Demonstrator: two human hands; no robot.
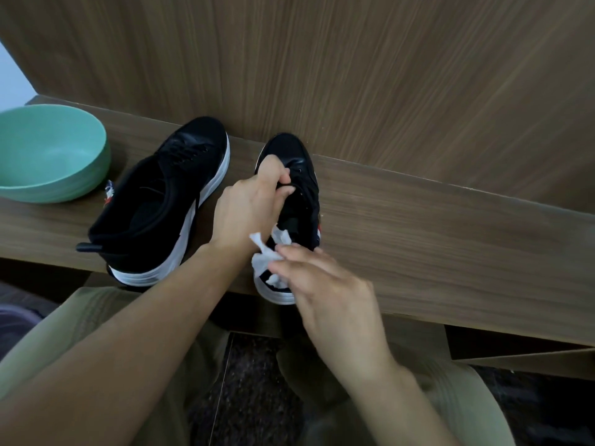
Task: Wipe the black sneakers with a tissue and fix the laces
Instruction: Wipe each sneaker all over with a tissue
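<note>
Two black sneakers with white soles stand on a wooden shelf (pixel 418 226), toes toward the wall. The left sneaker (pixel 167 201) stands free. My left hand (pixel 251 210) grips the right sneaker (pixel 302 188) over its laces and tongue, fingers curled around the upper. My right hand (pixel 325 284) holds a crumpled white tissue (pixel 267 255) against the heel end of that same sneaker. The heel hangs slightly over the shelf's front edge.
A mint green bowl (pixel 48 152) sits on the shelf at the far left, beside the left sneaker. A wood-grain wall panel (pixel 354 75) rises directly behind the shoes. My knees in olive trousers and a dark floor lie below the shelf edge.
</note>
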